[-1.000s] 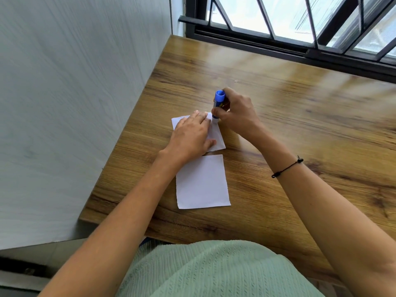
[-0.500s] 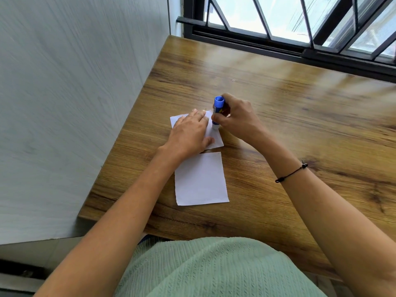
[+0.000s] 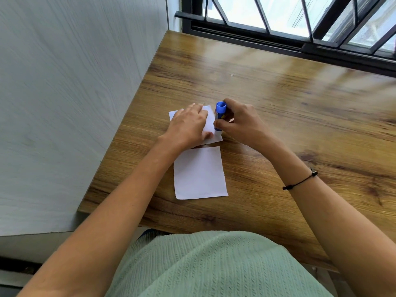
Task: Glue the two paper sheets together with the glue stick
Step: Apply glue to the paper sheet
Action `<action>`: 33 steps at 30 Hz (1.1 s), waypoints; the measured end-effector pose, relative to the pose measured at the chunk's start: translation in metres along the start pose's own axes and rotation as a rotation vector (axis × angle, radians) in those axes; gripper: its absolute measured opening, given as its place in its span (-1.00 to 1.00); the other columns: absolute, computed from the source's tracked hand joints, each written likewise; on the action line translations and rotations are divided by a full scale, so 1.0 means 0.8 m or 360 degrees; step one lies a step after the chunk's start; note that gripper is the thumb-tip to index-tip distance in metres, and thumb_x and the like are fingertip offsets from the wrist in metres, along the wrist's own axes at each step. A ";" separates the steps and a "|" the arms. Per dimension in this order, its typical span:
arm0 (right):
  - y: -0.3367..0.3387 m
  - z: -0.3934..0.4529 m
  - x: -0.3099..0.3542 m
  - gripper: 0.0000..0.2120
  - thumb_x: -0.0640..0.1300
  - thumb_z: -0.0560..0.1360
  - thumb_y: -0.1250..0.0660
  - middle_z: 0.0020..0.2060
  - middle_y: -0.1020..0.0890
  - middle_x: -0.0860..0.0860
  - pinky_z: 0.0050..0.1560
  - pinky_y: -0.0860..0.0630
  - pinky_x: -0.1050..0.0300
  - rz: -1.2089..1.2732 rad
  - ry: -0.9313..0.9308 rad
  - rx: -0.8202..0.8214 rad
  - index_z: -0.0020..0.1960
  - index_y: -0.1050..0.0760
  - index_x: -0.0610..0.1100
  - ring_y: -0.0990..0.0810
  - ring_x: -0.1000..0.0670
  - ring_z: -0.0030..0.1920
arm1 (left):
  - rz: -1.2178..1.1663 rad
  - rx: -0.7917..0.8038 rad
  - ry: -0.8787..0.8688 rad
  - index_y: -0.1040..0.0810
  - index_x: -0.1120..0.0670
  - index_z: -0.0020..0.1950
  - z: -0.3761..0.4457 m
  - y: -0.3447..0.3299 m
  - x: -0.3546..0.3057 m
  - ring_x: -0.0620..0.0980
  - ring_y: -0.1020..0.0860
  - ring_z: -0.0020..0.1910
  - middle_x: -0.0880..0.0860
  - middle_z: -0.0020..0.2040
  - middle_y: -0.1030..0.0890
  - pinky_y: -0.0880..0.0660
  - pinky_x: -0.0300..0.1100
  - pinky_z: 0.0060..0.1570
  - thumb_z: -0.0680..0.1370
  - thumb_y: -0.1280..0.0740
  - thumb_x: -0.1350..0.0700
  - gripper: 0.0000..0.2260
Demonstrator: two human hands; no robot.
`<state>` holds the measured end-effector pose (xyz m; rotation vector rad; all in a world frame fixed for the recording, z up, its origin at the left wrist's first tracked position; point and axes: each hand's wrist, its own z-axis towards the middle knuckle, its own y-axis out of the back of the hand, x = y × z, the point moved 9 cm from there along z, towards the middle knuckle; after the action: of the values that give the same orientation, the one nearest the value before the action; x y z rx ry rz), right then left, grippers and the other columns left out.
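Observation:
Two small white paper sheets lie on the wooden table. The far sheet [image 3: 210,120] is pinned flat under my left hand [image 3: 188,125], whose fingers are spread and which hides most of it. The near sheet [image 3: 199,173] lies bare just below it, apart from both hands. My right hand [image 3: 241,123] grips a blue glue stick [image 3: 219,115], held nearly upright with its lower end down on the far sheet's right edge.
The wooden table [image 3: 300,129] runs right and back to a barred window [image 3: 300,22]. A grey wall [image 3: 64,103] borders the table's left edge. The near table edge sits close to my green-clad body.
The glue stick has slid toward me along the far sheet's right edge, from near the top corner to lower down. My left hand stays pressed on the sheet.

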<state>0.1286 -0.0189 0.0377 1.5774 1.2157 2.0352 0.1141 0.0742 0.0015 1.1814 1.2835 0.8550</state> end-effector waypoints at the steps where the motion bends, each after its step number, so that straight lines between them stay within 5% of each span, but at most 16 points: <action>1: 0.001 -0.003 0.001 -0.80 -0.20 0.40 -0.37 -0.18 -0.60 -0.19 -0.06 -0.49 -0.10 0.0006 -0.0003 0.0001 -0.04 -0.45 -0.26 -0.54 -0.17 -0.14 | 0.0016 -0.0005 0.0009 -0.30 0.18 0.34 0.001 0.000 0.001 0.12 -0.20 0.43 0.18 0.43 -0.27 -0.19 0.03 0.35 0.48 -0.28 -0.06 -0.48; 13: 0.004 -0.024 -0.001 -0.81 -0.18 0.40 -0.38 -0.19 -0.61 -0.21 -0.04 -0.49 -0.16 0.0018 -0.0015 0.0035 -0.08 -0.44 -0.27 -0.54 -0.20 -0.15 | 0.0214 -0.0022 0.0176 -0.29 0.11 0.30 0.007 0.006 0.015 0.15 -0.32 0.26 0.16 0.27 -0.37 -0.26 0.09 0.18 0.41 -0.30 -0.22 -0.39; 19: 0.021 -0.025 -0.005 -0.79 -0.17 0.40 -0.38 -0.17 -0.63 -0.18 -0.05 -0.47 -0.02 0.0126 -0.0082 -0.0122 -0.04 -0.48 -0.26 -0.56 -0.16 -0.14 | 0.0287 -0.0006 0.0175 -0.31 0.09 0.26 0.015 0.007 0.020 0.14 -0.32 0.21 0.15 0.22 -0.38 -0.26 0.09 0.12 0.34 -0.31 -0.30 -0.34; 33: 0.034 -0.031 -0.025 -0.83 -0.18 0.40 -0.38 -0.16 -0.63 -0.16 0.06 -0.51 -0.18 0.0403 -0.0259 -0.0196 -0.05 -0.50 -0.21 -0.59 -0.15 -0.09 | 0.0145 -0.0074 0.0327 -0.31 0.09 0.17 0.014 0.005 0.042 0.14 -0.35 0.16 0.14 0.16 -0.45 -0.28 0.07 0.09 0.26 -0.30 -0.40 -0.28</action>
<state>0.1201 -0.0591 0.0441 1.8731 0.8527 2.0351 0.1304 0.1057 -0.0041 1.1443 1.3754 1.0902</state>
